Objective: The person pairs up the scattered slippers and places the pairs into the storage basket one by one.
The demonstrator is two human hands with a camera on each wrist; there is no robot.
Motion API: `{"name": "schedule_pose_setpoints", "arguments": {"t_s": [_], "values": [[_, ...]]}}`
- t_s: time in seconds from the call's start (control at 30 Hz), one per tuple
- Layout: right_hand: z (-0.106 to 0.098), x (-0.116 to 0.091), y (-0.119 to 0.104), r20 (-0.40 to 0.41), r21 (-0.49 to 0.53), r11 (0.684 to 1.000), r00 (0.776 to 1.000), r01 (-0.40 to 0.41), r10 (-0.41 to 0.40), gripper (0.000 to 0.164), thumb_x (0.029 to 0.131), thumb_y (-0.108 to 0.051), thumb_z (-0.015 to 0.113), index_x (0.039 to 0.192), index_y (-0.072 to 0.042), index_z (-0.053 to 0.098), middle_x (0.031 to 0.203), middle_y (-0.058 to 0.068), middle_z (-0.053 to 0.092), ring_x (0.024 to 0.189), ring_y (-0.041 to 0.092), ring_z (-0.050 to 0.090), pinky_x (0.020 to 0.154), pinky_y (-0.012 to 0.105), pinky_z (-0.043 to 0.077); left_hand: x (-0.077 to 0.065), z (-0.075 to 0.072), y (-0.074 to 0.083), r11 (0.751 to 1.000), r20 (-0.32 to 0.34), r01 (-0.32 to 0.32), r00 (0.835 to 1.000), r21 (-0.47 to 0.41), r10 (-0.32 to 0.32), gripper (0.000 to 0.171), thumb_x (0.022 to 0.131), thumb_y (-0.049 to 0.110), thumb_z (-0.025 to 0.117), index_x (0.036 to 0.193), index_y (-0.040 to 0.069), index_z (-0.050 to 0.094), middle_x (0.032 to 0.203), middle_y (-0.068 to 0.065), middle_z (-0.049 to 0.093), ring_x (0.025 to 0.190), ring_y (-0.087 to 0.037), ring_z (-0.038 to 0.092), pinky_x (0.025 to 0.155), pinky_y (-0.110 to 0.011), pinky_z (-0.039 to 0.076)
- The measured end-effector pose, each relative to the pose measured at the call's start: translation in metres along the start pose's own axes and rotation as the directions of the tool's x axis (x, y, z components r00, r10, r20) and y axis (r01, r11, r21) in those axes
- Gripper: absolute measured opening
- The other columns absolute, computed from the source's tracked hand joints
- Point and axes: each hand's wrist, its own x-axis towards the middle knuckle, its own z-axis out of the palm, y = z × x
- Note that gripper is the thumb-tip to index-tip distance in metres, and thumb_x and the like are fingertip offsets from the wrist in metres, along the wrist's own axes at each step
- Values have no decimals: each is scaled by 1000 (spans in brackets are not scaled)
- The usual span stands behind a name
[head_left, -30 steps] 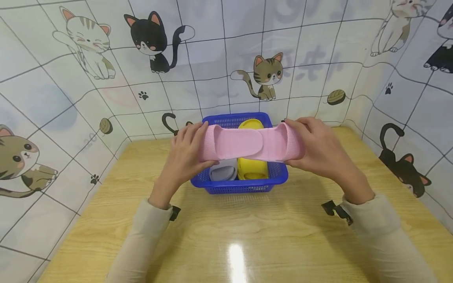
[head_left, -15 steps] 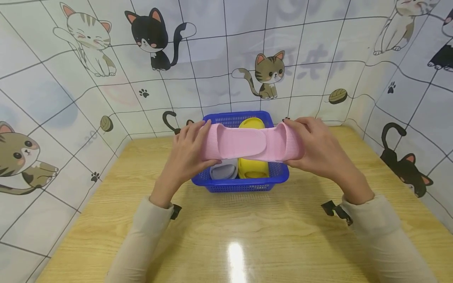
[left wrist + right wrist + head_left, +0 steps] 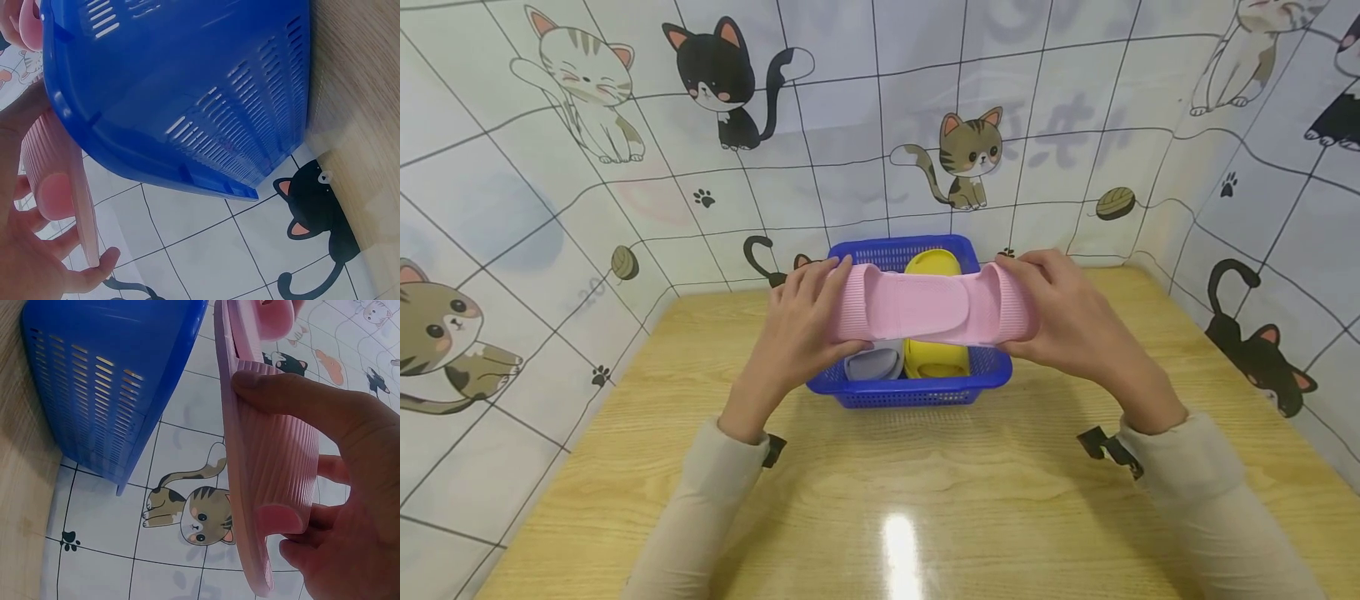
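In the head view my left hand (image 3: 793, 333) grips a pink slipper (image 3: 850, 304) by its ribbed strap, thumb on the near side. My right hand (image 3: 1067, 317) holds a matching pink slipper (image 3: 1017, 308) by its strap in the same way. The two slippers lie in line, straps outward, the left one's rounded heel overlapping the right one's sole. Both are held above the blue basket (image 3: 910, 387) and hide its middle. The right wrist view shows my thumb pressing the ribbed strap (image 3: 275, 444) from one side, with fingers behind it.
Inside the basket are yellow slippers (image 3: 936, 358) and a grey slipper (image 3: 874, 363), partly covered from view. The basket stands on a wooden table (image 3: 820, 492) close to a back wall (image 3: 850, 125) with cat drawings. Walls also rise at left and right.
My hands have come slightly closer together, sliding the two slippers further over each other. The basket and its contents stay put; the head view shifted a little.
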Motion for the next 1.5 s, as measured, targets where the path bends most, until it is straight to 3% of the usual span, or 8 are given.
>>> {"name": "schedule_pose_setpoints", "arguments": {"t_s": [0.37, 0.47, 0.6, 0.8, 0.87, 1.0, 1.2, 1.5], "values": [[3, 0, 1, -4, 4, 1000, 1000, 17, -17, 102, 58, -28, 100, 147, -11, 54, 130, 17, 56, 115, 33, 53, 85, 53, 57, 0, 0, 1, 1000, 5, -12, 1000, 11, 12, 117, 69, 56, 92, 162, 15, 33, 156, -15, 44, 143, -39, 40, 101, -58, 43], [3, 1, 1, -2, 12, 1000, 1000, 21, -21, 101, 58, -27, 100, 147, -11, 54, 130, 18, 56, 116, 34, 53, 106, 59, 49, 0, 0, 1, 1000, -1, -20, 1000, 10, 21, 117, 69, 56, 92, 161, 15, 33, 156, -15, 45, 142, -39, 40, 101, -58, 43], [3, 2, 1, 4, 22, 999, 1000, 22, -23, 100, 59, -26, 100, 146, -10, 54, 132, 19, 56, 118, 36, 53, 125, 62, 24, 1, 0, 2, 999, -4, -31, 1000, 14, 31, 117, 69, 57, 92, 161, 15, 33, 155, -15, 45, 141, -38, 41, 101, -57, 44], [4, 1, 0, 12, -1, 1000, 1000, 14, -14, 102, 59, -29, 100, 147, -12, 53, 133, 20, 56, 119, 36, 53, 101, 60, 50, 1, 0, 4, 1000, 6, -27, 1000, 15, 27, 117, 69, 58, 92, 161, 17, 33, 155, -13, 45, 141, -37, 41, 99, -56, 44], [4, 1, 0, 13, -6, 1000, 1000, 13, -13, 102, 59, -29, 100, 147, -12, 53, 133, 20, 56, 119, 37, 52, 99, 60, 50, 1, 1, 5, 1000, 6, -26, 1000, 12, 26, 118, 68, 57, 92, 161, 17, 33, 156, -13, 45, 141, -38, 41, 99, -56, 44], [5, 1, 0, 17, -13, 1000, 1000, 17, -17, 101, 59, -29, 100, 147, -11, 53, 134, 21, 57, 121, 38, 52, 112, 66, 40, 0, 3, 6, 1000, 4, -27, 1000, 11, 27, 118, 67, 55, 93, 161, 16, 33, 156, -13, 45, 141, -38, 41, 99, -57, 44], [6, 1, -1, 13, -37, 999, 999, 32, -32, 103, 57, -31, 101, 146, -12, 54, 134, 20, 58, 117, 37, 52, 90, 55, 50, 1, 4, 6, 999, -2, -33, 999, 15, 33, 118, 68, 57, 93, 161, 16, 34, 155, -12, 46, 140, -37, 42, 97, -55, 45], [8, 0, -3, 40, -11, 1000, 999, 21, -20, 105, 58, -32, 101, 149, -12, 52, 136, 20, 57, 123, 38, 52, 96, 57, 50, 0, 1, 8, 1000, 12, -19, 1000, -10, 19, 115, 68, 60, 91, 156, 10, 38, 160, -11, 46, 140, -35, 45, 98, -52, 46]]}}
